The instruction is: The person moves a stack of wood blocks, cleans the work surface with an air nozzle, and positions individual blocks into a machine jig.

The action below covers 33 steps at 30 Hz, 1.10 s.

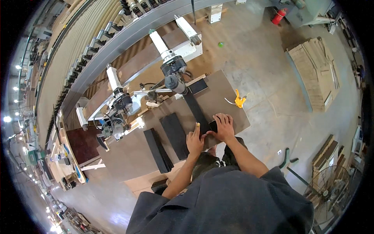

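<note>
A long black strip [197, 112] lies on the brown board [224, 87], its far end under the head of a white-and-black machine arm [174, 78]. My left hand [195, 141] grips the strip's near end from the left, index finger stretched along its edge with something yellow on the tip. From the right, my right hand [223, 127] bends its fingers over a short black block [213, 125] beside the strip. Both thumbs come together at the strip's near end. Left of my hands lie a wide black stack [174, 134] and a narrower stack of black strips [157, 150].
A yellow tool [240, 99] sits near the board's right edge. Another black piece [198, 86] lies by the machine head. More machine arms [117, 93] stand at left. On the floor are stacked panels [315, 72], a green metal foot [287, 158] and a fan [326, 192].
</note>
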{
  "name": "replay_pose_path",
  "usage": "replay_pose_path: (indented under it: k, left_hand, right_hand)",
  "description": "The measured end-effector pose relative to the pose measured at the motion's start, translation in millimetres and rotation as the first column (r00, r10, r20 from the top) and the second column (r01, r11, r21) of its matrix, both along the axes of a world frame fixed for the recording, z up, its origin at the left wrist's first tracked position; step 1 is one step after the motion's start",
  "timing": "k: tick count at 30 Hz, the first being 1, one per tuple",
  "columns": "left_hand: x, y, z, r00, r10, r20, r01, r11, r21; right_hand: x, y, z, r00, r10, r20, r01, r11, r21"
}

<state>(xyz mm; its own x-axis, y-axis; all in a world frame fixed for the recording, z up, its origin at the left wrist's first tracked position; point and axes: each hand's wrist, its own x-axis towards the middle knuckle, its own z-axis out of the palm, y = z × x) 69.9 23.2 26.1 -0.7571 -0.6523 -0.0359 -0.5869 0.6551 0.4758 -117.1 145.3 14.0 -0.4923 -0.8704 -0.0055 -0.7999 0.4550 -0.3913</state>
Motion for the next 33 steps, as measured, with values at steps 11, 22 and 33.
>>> replay_pose_path:
  k: [11, 22, 33]
  left_hand:
    - [3.5, -4.9, -4.9, 0.999, 0.015, 0.042, -0.014, 1.000, -0.026]
    - [-2.0, -3.2, 4.6, 1.000, 0.028, -0.013, -0.028, 1.000, -0.003]
    - [-6.5, 10.7, -9.4, 0.993, 0.093, -0.069, -0.095, 0.995, -0.017]
  right_hand:
    - [-1.3, -7.3, 3.3, 0.999, 0.018, -0.027, -0.018, 1.000, -0.026]
    - [0.3, -11.7, 3.6, 0.997, -0.005, -0.072, 0.003, 0.999, -0.032]
    - [-2.7, -11.5, 8.3, 0.998, 0.015, -0.065, -0.019, 0.998, -0.064]
